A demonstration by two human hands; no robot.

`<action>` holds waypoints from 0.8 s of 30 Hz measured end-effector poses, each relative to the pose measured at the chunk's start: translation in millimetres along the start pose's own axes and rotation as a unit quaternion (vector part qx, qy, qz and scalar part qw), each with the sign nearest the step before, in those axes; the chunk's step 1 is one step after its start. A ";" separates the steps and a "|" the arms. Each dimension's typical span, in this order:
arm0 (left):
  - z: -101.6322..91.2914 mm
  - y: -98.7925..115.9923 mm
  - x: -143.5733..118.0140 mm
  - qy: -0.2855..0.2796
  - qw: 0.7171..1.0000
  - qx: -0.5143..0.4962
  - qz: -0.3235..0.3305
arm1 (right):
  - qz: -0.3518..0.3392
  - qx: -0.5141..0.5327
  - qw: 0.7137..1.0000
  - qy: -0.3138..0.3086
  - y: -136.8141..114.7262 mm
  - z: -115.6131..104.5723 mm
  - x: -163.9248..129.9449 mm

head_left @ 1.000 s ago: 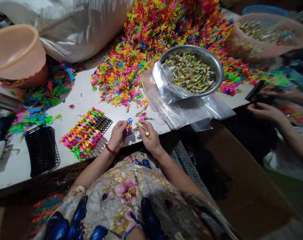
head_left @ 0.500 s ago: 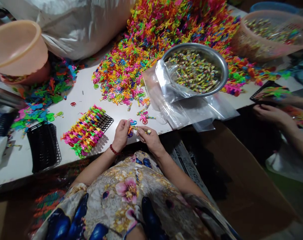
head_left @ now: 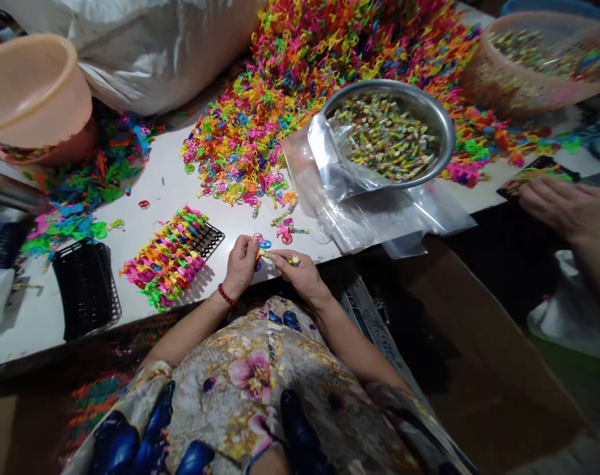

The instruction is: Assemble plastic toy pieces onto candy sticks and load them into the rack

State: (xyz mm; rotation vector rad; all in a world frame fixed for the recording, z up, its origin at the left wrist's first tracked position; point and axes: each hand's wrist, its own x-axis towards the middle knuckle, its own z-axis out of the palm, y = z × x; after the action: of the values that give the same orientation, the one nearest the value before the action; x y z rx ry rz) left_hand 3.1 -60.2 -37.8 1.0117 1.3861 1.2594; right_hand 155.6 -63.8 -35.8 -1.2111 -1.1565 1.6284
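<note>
where the two forearms come up from the lap and meet at the near edge of the white table (head_left: 161, 191), the left hand (head_left: 240, 265) sits knuckles-up with its wrist, banded by a red bead bracelet (head_left: 225, 295), just over the table's lip. its fingers are curled in tight, pinched on a small blue plastic ring toy (head_left: 263, 243) whose loop pokes out above the fingertips. the right hand (head_left: 300, 274) faces it, nearly touching, thumb and forefinger closed on a thin wrapped candy stick (head_left: 274, 256) that lies crosswise between both hands, its tip meeting the ring toy at the left fingertips. the other right fingers are folded under; how much more they hold cannot be told.

just beyond the hands lie a few loose pink ring toys (head_left: 283, 232). to the left, a black plastic rack (head_left: 206, 239) is packed with finished coloured pieces, and an unfilled black rack (head_left: 86, 289) lies further left. a big heap of coloured ring toys (head_left: 300, 79) spreads across the far table, with a steel bowl of candy sticks (head_left: 387, 134) resting on clear plastic bags (head_left: 359, 211) near it. at the right edge another person's hand (head_left: 564, 208) rests by a black rack.
</note>
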 end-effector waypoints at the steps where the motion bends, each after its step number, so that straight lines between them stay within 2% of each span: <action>1: -1.0 -1.1 0.6 -0.002 1.000 0.010 -0.002 | -0.010 -0.024 1.000 -0.003 -0.8 -0.9 -0.1; 7: -1.2 -3.4 4.2 -0.006 0.999 -0.027 -0.033 | -0.088 -0.094 0.992 -0.016 1.6 1.9 0.7; 10: 1.4 -5.3 6.9 -0.013 0.997 -0.051 -0.056 | -0.136 -0.145 0.980 -0.016 3.3 3.5 0.9; 13: 2.9 -7.8 10.8 -0.004 0.998 -0.040 -0.049 | -0.174 -0.206 0.963 -0.019 3.5 3.0 0.1; 19: 3.6 -6.9 13.3 -0.085 0.982 -0.120 -0.118 | -0.195 -0.288 0.937 -0.037 -2.5 3.2 -5.1; 21: 4.2 -5.7 15.5 -0.087 0.985 -0.109 -0.098 | -0.189 -0.288 0.939 -0.021 -2.6 2.1 -3.6; 24: 4.6 -3.5 31.1 -0.043 0.999 0.007 0.008 | -0.164 -0.254 0.953 0.016 2.3 -4.3 5.8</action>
State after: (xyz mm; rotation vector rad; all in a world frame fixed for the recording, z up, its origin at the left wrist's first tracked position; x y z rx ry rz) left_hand 2.0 -29.4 -45.1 1.0762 1.3245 1.2066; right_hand 158.3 -58.1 -40.0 -1.2585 -1.7201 1.0907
